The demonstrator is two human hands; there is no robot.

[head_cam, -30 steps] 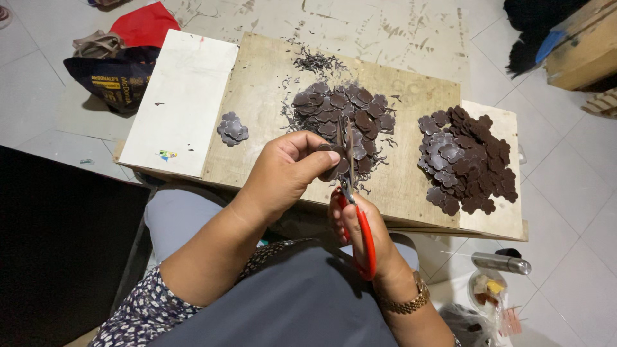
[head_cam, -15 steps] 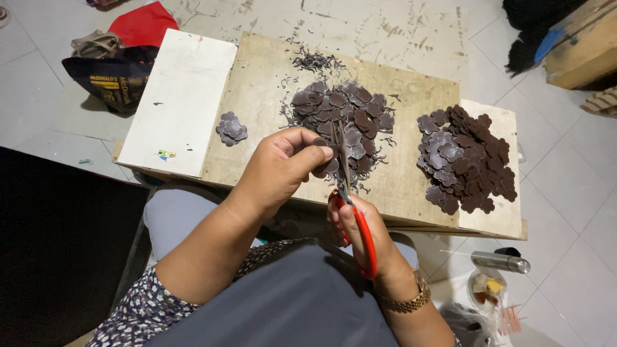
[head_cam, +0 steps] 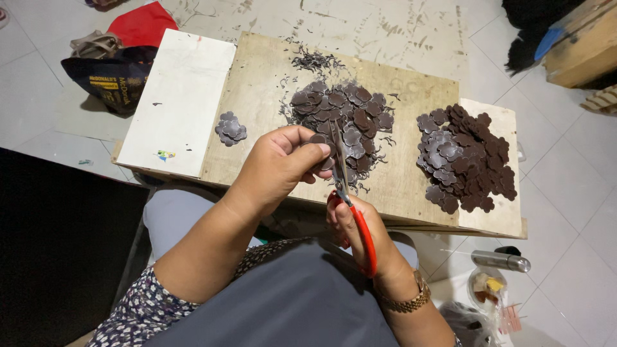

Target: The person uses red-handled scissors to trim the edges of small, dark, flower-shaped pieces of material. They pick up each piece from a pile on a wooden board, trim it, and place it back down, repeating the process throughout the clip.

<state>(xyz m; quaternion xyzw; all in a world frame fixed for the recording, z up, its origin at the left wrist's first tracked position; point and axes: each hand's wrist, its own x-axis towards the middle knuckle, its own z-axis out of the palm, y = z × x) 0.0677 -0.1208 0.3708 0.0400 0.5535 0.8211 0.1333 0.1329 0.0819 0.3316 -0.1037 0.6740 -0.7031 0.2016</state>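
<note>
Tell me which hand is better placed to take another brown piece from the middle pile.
Left, probably. The left hand pinches a brown piece right at the middle pile, with its fingers free of any tool. The right hand is threaded through the red-handled scissors.

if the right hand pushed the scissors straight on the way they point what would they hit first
Probably the middle pile of dark flower-shaped cutouts beyond the scissors in the right hand; height above it is unclear.

The person wears a dark top with a small floral print, short sleeves, and a grey cloth over the lap. A gold watch (head_cam: 403, 300) sits on the right wrist.
</note>
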